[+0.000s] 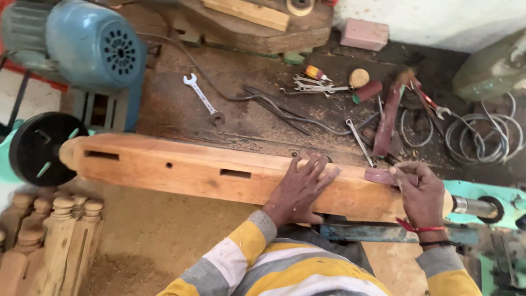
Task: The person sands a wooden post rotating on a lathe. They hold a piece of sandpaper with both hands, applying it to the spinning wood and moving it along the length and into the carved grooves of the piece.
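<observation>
**Two hands on a lathe-mounted beam**

A long square wooden beam (pixel 219 175) lies across the view, mounted between a black faceplate (pixel 38 148) at the left and a metal centre (pixel 474 206) at the right. The left hand (pixel 298 189) rests flat on it, fingers spread, its grip wide open and holding nothing. The right hand (pixel 422 194) pinches a reddish sheet of sandpaper (pixel 378 175) against the beam's top edge. Behind, on the dusty table (pixel 164 104), lie a spanner (pixel 203 100), cables and coiled wire (pixel 482 137). A blue motor (pixel 82 44) sits at the upper left; turned wooden legs (pixel 49 241) stand at the lower left.
</observation>
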